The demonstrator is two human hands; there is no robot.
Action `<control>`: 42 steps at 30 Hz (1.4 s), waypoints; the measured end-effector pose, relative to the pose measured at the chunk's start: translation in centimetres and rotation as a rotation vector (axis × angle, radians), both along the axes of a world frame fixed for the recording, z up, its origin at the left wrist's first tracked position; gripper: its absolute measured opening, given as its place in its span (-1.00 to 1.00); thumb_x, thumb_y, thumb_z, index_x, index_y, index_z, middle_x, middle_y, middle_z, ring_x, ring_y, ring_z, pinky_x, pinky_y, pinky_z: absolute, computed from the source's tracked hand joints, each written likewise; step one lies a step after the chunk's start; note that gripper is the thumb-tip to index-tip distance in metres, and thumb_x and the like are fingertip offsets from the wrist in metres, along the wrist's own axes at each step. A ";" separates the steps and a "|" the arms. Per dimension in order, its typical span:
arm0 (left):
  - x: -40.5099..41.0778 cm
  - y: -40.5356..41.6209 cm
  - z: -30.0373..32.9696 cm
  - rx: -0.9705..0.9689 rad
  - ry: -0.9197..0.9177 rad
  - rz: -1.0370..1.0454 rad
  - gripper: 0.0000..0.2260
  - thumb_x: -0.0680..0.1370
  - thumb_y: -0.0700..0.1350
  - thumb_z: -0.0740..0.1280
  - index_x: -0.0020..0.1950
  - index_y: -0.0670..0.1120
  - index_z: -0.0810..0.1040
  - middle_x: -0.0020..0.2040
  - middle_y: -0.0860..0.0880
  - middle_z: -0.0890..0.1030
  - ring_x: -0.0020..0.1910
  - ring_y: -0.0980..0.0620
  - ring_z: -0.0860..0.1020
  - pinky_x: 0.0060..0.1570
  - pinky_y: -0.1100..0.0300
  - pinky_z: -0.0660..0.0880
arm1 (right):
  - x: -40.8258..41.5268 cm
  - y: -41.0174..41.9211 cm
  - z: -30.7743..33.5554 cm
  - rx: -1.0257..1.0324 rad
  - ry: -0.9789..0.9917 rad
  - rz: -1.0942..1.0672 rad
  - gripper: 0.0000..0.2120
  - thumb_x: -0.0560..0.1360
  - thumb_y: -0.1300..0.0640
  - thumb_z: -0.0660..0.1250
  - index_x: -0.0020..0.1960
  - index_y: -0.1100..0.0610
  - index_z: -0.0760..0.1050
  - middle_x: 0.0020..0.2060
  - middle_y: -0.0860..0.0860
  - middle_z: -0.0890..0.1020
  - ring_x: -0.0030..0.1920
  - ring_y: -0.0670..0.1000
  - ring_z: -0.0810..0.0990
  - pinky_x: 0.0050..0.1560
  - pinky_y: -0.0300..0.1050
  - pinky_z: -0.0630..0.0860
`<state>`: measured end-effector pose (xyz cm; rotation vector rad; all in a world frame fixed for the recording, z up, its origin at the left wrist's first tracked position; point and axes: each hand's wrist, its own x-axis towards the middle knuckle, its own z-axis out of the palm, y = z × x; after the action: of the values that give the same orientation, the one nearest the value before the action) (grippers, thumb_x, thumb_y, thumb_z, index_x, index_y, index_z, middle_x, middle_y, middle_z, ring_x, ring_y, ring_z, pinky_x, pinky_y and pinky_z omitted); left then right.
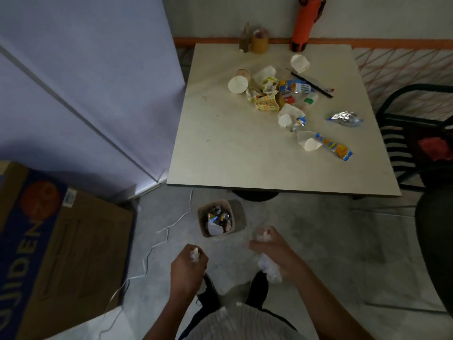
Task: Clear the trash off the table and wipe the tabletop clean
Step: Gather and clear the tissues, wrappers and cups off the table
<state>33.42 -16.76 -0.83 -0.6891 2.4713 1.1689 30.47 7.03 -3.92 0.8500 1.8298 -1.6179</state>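
Both hands (188,262) (269,246) grip plastic beside bin (241,214).

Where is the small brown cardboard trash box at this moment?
In the head view, the small brown cardboard trash box stands on the grey floor, just in front of the near edge of the beige square table, left of centre, beyond both hands.

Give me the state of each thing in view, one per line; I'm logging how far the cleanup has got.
Small brown cardboard bin on the floor: upright, partly filled with trash.
Beige square tabletop: littered.
White paper cups: tipped on their sides.
Yellow snack wrapper: crumpled.
Orange cylinder: upright at the wall.
Left hand: pinching something white.
Right hand: gripping crumpled clear plastic.
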 end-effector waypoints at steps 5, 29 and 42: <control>0.4 -6.0 -2.4 0.016 -0.013 -0.064 -0.90 0.53 -0.06 0.44 -0.14 0.05 0.54 -0.25 0.03 0.65 -0.27 0.05 0.64 -0.15 -0.03 0.62 | -0.2 -6.4 -2.5 0.127 -0.051 0.166 -0.78 0.36 0.28 0.50 -0.03 0.09 0.61 -0.07 0.09 0.66 0.02 0.16 0.65 0.00 -0.02 0.57; -9.0 -9.3 -18.3 0.053 -0.360 -0.308 -0.58 0.40 0.08 0.48 0.14 -0.03 0.42 0.11 -0.06 0.40 0.01 -0.10 0.56 -0.02 0.01 0.53 | -6.9 -14.8 -15.6 0.179 -0.182 -0.005 -0.76 0.56 0.21 0.22 -0.27 0.04 0.40 -0.30 -0.05 0.49 -0.29 -0.04 0.47 -0.18 -0.18 0.42; -16.2 -5.5 -40.3 -0.074 -0.190 -0.534 -0.48 0.55 -0.14 0.38 0.46 -0.12 0.27 0.40 -0.19 0.28 0.37 -0.24 0.34 0.37 -0.11 0.34 | -15.9 -13.1 -38.1 0.123 -0.043 0.187 -0.70 0.66 0.16 0.06 -0.23 -0.07 0.24 -0.06 0.04 0.44 -0.23 -0.19 0.36 -0.16 -0.38 0.34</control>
<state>17.22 -22.28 -41.09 -0.1246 2.3325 0.7732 14.52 -6.02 -41.98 0.7349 1.9321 -1.3742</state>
